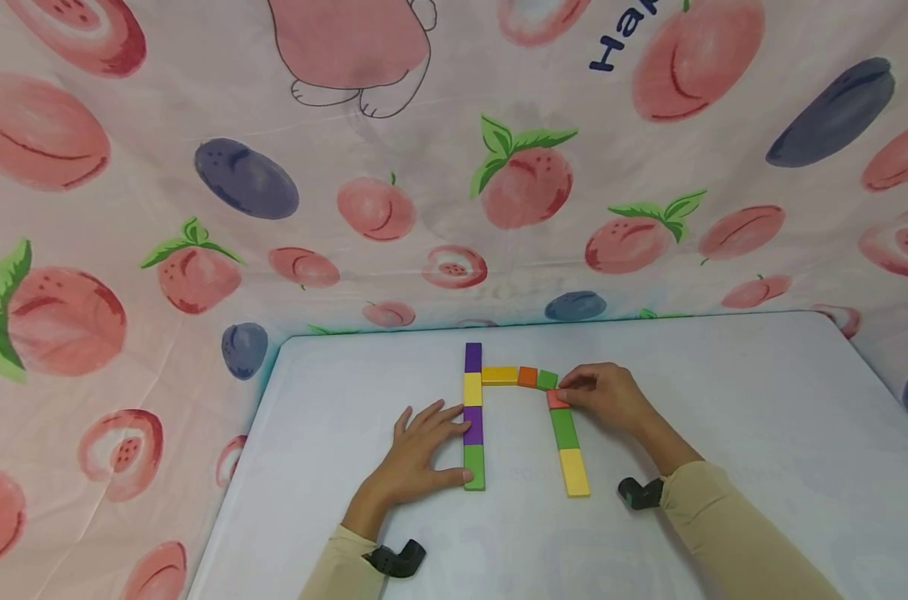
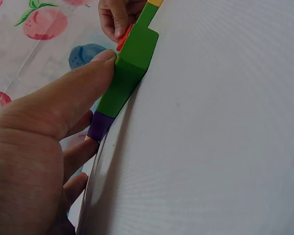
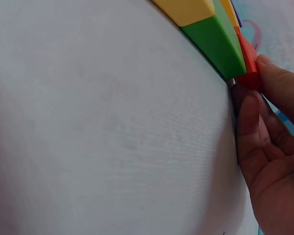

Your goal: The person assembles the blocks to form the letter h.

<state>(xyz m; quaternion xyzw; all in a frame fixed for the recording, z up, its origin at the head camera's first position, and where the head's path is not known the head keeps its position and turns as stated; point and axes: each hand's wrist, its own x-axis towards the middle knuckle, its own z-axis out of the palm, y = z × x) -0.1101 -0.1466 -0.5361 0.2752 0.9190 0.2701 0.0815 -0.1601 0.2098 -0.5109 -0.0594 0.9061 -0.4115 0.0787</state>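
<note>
Coloured blocks lie on the white table in an arch-like outline. Its left column has a purple block (image 1: 473, 357), a yellow block, another purple block (image 1: 475, 437) and a green block (image 1: 476, 461). My left hand (image 1: 416, 460) rests along this column, fingers spread, thumb touching the green block. A yellow block (image 1: 499, 376), an orange block (image 1: 527, 377) and a small green block (image 1: 547, 380) run rightward near the top. At the top of the right column, my right hand (image 1: 611, 398) pinches a red block (image 3: 250, 66). Below it lie a green block (image 1: 564, 429) and a yellow block (image 1: 574, 472).
The white table (image 1: 334, 392) has its far edge just beyond the blocks. Behind it hangs a fruit-printed cloth (image 1: 409, 142). Black wrist devices (image 1: 397, 558) sit at both sleeves.
</note>
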